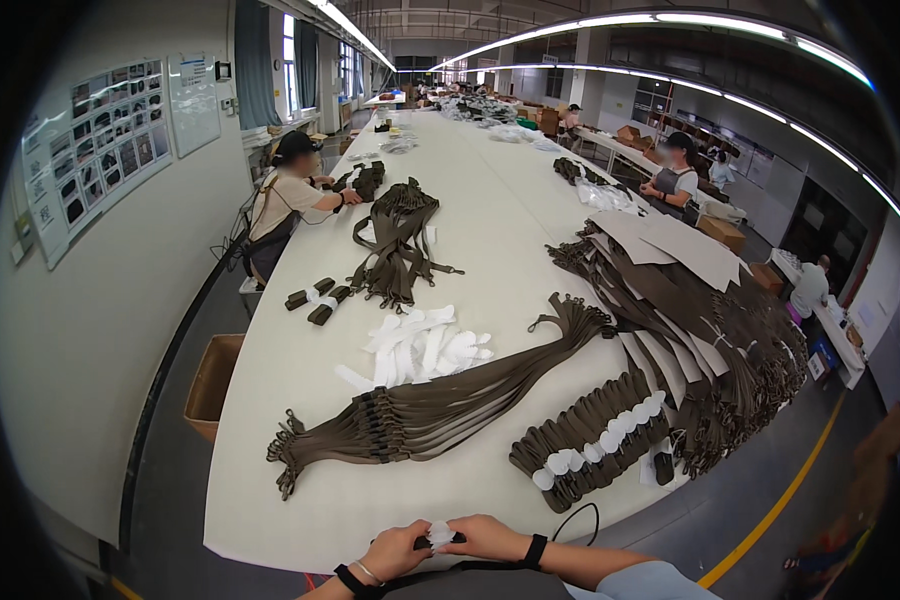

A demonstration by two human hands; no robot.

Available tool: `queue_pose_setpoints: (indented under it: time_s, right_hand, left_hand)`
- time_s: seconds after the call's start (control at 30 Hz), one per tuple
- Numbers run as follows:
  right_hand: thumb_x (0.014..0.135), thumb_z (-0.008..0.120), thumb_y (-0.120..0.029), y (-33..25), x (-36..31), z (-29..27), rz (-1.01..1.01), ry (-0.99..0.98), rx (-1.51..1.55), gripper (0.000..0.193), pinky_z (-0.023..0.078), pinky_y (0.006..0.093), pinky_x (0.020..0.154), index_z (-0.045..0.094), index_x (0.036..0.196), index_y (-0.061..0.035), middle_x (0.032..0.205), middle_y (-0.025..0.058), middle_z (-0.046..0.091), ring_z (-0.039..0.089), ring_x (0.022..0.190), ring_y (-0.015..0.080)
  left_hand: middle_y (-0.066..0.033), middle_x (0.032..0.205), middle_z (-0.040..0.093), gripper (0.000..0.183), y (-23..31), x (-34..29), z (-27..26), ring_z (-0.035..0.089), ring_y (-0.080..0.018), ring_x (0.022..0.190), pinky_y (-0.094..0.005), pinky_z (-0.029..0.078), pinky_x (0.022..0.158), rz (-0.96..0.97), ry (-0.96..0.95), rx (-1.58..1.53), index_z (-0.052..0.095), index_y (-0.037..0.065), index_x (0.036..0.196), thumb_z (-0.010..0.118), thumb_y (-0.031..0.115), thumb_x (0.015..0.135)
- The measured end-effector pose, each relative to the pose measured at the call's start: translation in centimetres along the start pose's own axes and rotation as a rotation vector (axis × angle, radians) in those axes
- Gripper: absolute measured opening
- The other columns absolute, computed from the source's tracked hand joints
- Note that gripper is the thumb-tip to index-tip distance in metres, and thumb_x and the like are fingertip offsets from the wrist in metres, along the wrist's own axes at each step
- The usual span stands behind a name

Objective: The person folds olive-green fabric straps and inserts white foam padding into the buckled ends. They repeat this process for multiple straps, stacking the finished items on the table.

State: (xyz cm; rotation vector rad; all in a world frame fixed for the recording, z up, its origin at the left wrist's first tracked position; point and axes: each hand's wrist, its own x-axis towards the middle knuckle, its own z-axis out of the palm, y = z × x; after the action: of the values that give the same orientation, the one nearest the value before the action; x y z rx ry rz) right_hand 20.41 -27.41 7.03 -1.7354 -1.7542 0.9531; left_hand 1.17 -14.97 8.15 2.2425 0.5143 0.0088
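Between both hands [395,552] [490,538] is a white-banded bundle [439,536].

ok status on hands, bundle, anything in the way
Left hand and right hand gripping small dark bundle with white wrap. Bundle by near edge of table. Long dark straps lie beyond, apart from hands.

Long worktable [500,240] and piled straps [755,400] show a workshop.

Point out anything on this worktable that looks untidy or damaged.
The brown webbing straps beyond the white strips lie twisted and splayed, unlike the aligned strap bundle on the near side. No damage is discernible.
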Motion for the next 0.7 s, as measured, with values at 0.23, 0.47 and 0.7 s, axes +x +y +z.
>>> queue_pose_setpoints:
  time_s: [0.23, 0.47, 0.7]
  right_hand:
    - [0.084, 0.075, -0.035, 0.9, 0.1, -0.9, -0.017, -0.148, 0.124, 0.041, 0.050, 0.0366, 0.074, 0.066, 0.113, -0.0076, 0.089, 0.0148, 0.069, 0.064, 0.079, 0.0320]
    - [0.081, 0.077, -0.035, 2.7, 0.5, -0.1, -0.037, -0.118, 0.125, 0.038, 0.048, 0.0367, 0.067, 0.067, 0.102, -0.0044, 0.078, 0.0160, 0.066, 0.058, 0.066, 0.0281]
    - [0.080, 0.078, -0.035, 1.6, 1.3, -0.9, -0.016, -0.063, 0.144, 0.037, 0.046, 0.0368, 0.061, 0.066, 0.089, -0.0008, 0.067, 0.0173, 0.060, 0.052, 0.058, 0.0261]
  left_hand:
    - [-0.0158, 0.092, 0.071, 0.043, -1.6, 0.1, 1.2, 0.069, -0.0375, 0.086, -0.0415, 0.054, 0.077, 0.044, -0.010, -0.159, 0.057, 0.009, 0.118, 0.074, 0.022, 0.082]
    - [-0.0147, 0.090, 0.068, 0.028, -0.4, 1.7, 0.0, 0.067, -0.0299, 0.079, -0.0350, 0.052, 0.072, -0.100, -0.120, -0.220, 0.063, 0.004, 0.106, 0.070, 0.026, 0.090]
    - [-0.0144, 0.079, 0.064, 0.014, -0.2, 2.9, 1.7, 0.063, -0.0353, 0.073, -0.0407, 0.050, 0.065, 0.093, 0.436, -0.109, 0.067, 0.002, 0.086, 0.066, 0.016, 0.089]
